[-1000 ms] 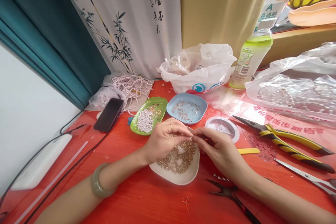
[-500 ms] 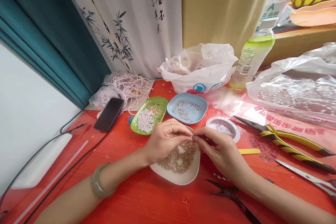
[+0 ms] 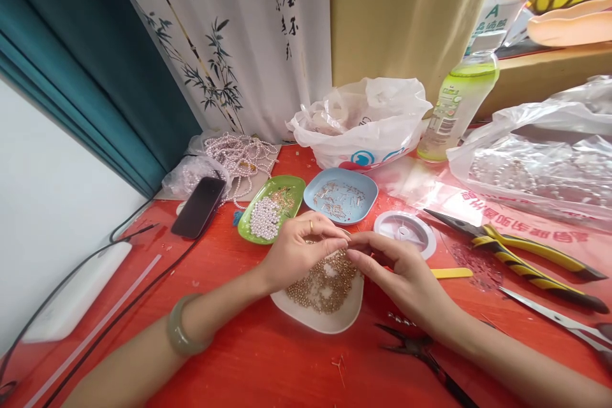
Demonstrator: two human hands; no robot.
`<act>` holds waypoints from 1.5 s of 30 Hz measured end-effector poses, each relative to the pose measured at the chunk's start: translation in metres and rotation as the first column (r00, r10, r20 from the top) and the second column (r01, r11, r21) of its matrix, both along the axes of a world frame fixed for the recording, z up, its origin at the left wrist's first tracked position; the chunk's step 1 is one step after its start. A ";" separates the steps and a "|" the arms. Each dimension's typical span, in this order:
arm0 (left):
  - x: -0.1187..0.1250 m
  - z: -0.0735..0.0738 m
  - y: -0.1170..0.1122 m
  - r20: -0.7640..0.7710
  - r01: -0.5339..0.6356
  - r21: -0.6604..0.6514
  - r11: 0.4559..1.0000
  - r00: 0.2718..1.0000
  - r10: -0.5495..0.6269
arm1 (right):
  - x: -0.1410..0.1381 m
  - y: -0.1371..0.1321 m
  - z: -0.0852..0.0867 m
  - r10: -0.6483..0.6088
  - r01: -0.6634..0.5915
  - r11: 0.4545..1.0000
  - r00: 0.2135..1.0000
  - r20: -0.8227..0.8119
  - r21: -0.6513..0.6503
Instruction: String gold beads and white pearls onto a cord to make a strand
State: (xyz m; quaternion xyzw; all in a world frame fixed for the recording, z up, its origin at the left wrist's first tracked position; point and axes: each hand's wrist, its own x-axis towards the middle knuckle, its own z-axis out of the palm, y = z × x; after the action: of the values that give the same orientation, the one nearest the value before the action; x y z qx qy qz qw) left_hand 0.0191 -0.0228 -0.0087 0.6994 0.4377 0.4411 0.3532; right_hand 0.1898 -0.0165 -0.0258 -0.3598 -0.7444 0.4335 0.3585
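My left hand [image 3: 299, 252] and my right hand [image 3: 399, 274] meet fingertip to fingertip over a white dish [image 3: 335, 322] filled with small gold beads [image 3: 325, 284]. Both hands are closed in a pinch on something too small to make out. A ring sits on a left finger and a pale green bangle [image 3: 179, 335] circles my left wrist. Behind the hands stand a green dish [image 3: 282, 188] with white pearls and a blue dish [image 3: 358, 188] with small metal pins.
On the red table [image 3: 268, 370]: a dark phone [image 3: 198, 207], pearl strands [image 3: 239, 156], a clear thread spool [image 3: 406, 229], yellow-handled pliers [image 3: 521, 258], small black pliers [image 3: 421, 354], scissors [image 3: 559, 319], plastic bags [image 3: 363, 118], a green bottle [image 3: 454, 108], cables at left.
The hands stay nearly in place over the white dish; the fingertips have shifted slightly, with my right hand's fingers drawn a little lower.
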 end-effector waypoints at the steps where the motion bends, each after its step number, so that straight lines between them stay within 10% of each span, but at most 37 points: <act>1: 0.000 0.000 0.000 0.017 0.011 -0.024 1.000 1.000 -0.011 | 0.001 0.000 0.000 0.007 -0.007 1.000 1.000 -0.012 -0.019; 15: -0.004 0.008 0.005 0.119 -0.024 -0.285 0.958 0.991 0.060 | 0.000 0.000 0.002 -0.011 0.000 0.984 0.998 -0.059 -0.176; 26: -0.018 0.004 0.011 -0.495 0.034 -0.270 0.962 0.853 -0.169 | -0.001 0.004 -0.005 -0.029 -0.009 0.969 0.988 -0.152 -0.245; 36: -0.015 0.003 0.006 -0.620 0.082 -0.175 0.981 0.765 -0.174 | -0.003 0.003 -0.003 -0.021 -0.011 0.974 0.990 -0.137 -0.225; 45: -0.015 0.003 0.011 -0.337 0.014 -0.407 0.913 0.927 -0.165 | -0.002 0.002 -0.002 -0.025 -0.005 0.974 0.991 -0.128 -0.228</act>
State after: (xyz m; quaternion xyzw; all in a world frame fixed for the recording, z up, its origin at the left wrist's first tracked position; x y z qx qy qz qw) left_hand 0.0037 -0.0119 -0.0052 0.7022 0.5427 0.1886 0.4204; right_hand 0.1879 -0.0142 -0.0280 -0.3731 -0.6631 0.5367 0.3649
